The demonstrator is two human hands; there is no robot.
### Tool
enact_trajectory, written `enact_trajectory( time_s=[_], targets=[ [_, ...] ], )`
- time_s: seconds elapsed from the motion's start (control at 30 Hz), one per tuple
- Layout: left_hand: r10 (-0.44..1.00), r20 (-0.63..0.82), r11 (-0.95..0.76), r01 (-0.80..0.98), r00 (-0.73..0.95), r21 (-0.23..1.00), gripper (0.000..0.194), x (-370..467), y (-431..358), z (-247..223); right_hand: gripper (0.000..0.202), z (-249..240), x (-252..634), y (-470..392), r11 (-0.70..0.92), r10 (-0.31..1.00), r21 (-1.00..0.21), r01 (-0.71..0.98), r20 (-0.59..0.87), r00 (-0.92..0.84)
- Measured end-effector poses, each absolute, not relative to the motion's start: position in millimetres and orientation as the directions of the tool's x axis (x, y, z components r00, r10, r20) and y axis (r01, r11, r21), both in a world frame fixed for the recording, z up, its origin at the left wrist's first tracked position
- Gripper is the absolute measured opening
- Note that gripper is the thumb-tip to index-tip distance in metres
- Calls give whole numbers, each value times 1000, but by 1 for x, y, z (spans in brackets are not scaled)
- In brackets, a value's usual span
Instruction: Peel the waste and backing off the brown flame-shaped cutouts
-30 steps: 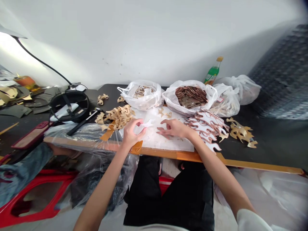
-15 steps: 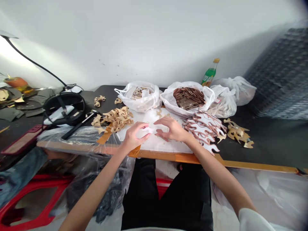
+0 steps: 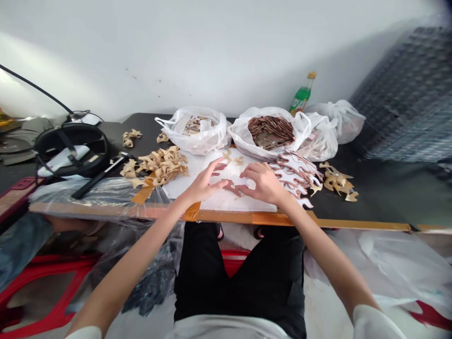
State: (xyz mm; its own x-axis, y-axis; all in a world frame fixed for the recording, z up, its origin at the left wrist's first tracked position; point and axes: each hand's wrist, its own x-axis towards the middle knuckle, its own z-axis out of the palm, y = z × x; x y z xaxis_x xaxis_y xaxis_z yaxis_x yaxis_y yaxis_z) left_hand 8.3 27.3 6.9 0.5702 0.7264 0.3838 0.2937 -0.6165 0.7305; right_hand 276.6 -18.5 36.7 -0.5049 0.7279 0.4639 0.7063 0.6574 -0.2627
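Over the white sheet (image 3: 215,200), a small brown flame-shaped piece (image 3: 233,188) lies between my two hands. My left hand (image 3: 205,183) is beside its left end, thumb and fingers apart with nothing between them. At its right end is my right hand (image 3: 262,182), fingers curled with the thumb close to the piece; whether it grips the piece is hard to tell. Tan curly scraps (image 3: 165,165) are heaped to the left. White-faced pieces with brown edges (image 3: 294,174) lie stacked at the right. Tan bits (image 3: 231,158) rest on the sheet beyond my hands.
Open plastic bags hold light pieces (image 3: 197,126) and brown pieces (image 3: 271,132) behind the sheet. A green bottle (image 3: 301,99) stands beyond them. A hammer (image 3: 99,178) lies left, near a black round case (image 3: 72,153). Tan scraps (image 3: 341,182) sit far right.
My hands have parted a little, and the left one has opened wider. A brown piece now shows between them, where a white surface showed before. The camera view has shifted.
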Motion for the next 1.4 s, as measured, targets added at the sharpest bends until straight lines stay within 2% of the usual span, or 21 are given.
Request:
enact_trajectory(
  time_s=[0.1,0.2,0.3,0.4,0.6,0.77,1.0,1.23,1.4],
  targets=[
    [677,309,-675,396,668,623,52,7,33,6,20,39,288,-21,648,744,-388,655,506,-437],
    [607,355,-774,428,711,467,28,12,28,4,21,39,295,-19,630,776,-554,544,480,-410],
    [637,375,-766,495,674,411,24,19,20,1,23,35,295,-13,627,778,-604,491,459,-429],
    [683,382,-728,533,623,432,33,23,16,-3,24,32,288,-8,653,753,-603,459,453,-477],
    [749,391,-638,424,535,643,61,15,14,-2,23,26,276,-6,664,744,-582,469,455,-488],
    [721,457,-674,374,520,637,53,15,11,1,20,11,275,-5,677,736,-503,538,465,-491],
    [663,496,-742,409,560,531,28,19,9,-2,20,5,271,-10,700,713,-408,586,442,-544],
    [655,525,-750,378,543,543,34,18,5,3,22,3,274,-12,712,694,-402,575,525,-493],
    [644,521,-758,378,560,531,37,18,10,2,22,2,275,-10,696,706,-397,598,530,-471]
  ],
)
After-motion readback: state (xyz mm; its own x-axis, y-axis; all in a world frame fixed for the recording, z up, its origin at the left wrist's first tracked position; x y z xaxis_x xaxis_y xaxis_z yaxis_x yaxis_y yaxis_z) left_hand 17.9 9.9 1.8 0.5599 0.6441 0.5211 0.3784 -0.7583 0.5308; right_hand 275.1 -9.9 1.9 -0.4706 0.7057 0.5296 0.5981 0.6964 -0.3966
